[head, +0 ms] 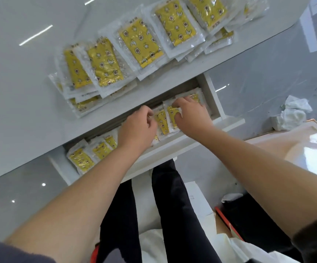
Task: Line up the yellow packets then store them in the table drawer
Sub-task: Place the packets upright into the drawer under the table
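Observation:
Yellow packets in clear wrap lie in an overlapping row on the white table [21, 92]; one of them [140, 42] sits mid-row. Below the table edge the white drawer [173, 147] stands pulled out, with more yellow packets [80, 159] inside at its left end. Both my hands are inside the drawer. My left hand [136, 128] has curled fingers on the edge of a packet [161, 121] in the middle. My right hand [190, 113] pinches the neighbouring packets [173, 115] with thumb and fingers. The packets under both hands are mostly hidden.
Crumpled white tissue [290, 112] lies on the grey floor at right, beside a glossy pale surface [296, 147]. My dark trouser legs [173, 205] stand below the drawer. White paper and a box with an orange edge [228, 223] lie on the floor nearby.

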